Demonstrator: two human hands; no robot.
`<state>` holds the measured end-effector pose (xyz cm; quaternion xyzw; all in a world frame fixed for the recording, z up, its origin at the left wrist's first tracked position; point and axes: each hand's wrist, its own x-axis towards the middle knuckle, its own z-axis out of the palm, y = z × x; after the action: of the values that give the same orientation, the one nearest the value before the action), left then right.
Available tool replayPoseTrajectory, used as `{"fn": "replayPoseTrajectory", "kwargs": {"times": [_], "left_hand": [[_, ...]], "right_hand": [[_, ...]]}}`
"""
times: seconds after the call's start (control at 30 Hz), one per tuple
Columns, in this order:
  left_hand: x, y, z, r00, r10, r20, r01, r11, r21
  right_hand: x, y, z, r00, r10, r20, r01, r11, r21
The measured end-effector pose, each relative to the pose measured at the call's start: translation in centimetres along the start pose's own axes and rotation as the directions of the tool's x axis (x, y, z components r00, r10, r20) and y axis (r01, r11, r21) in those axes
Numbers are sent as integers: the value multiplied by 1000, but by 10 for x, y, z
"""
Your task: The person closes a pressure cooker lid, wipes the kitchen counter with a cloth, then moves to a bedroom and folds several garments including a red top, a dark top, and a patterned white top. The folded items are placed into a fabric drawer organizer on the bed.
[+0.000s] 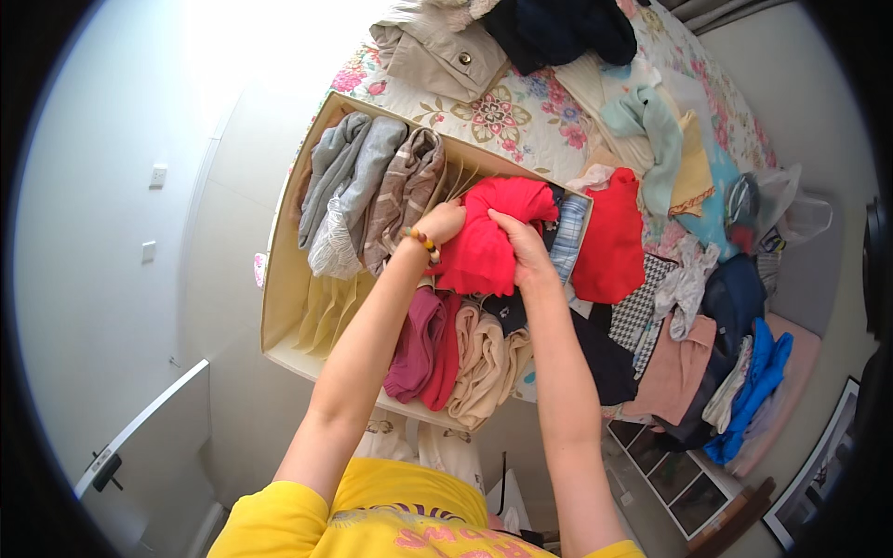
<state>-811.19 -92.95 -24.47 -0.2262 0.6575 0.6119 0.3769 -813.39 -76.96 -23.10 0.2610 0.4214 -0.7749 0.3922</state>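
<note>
Both my hands grip a folded bright red cloth [499,244] above the right half of a cream storage box [279,300]. My left hand [446,220], a beaded bracelet at its wrist, holds the cloth's left side. On the right side of the cloth is my right hand [524,247], thumb on top. Grey folded cloths [335,167] and a brown patterned cloth [408,195] stand in the box's far left part. Nearer me are a purple-pink cloth [416,342] and beige folded cloths [481,356]. A blue plaid cloth [568,234] stands at the right end.
The box rests on a bed with a floral quilt [446,118]. Another red cloth [610,244] lies right of it. Further right are a pink cloth [673,370], a blue garment [750,390] and a clear plastic bag [795,206]. A beige garment [446,56] lies beyond the box.
</note>
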Motion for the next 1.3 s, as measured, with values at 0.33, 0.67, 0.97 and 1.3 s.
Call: {"fn": "replayPoseTrajectory", "kwargs": {"times": [0.33,0.67,0.97,1.3], "left_hand": [[31,-3,-12,984,71,163,-4,926,-377],[26,-71,37,993,26,-114,-74,897,-436],[-3,-7,2,992,17,128,64,793,-606],[97,-44,30,972,-143,-186,103,972,-211]], "right_hand": [[18,58,62,743,-555,-375,-195,357,-913],[55,44,21,882,-357,-307,-78,533,-842],[41,74,39,865,-426,-264,112,678,-726],[15,115,21,843,-129,-522,-197,829,-524]]}}
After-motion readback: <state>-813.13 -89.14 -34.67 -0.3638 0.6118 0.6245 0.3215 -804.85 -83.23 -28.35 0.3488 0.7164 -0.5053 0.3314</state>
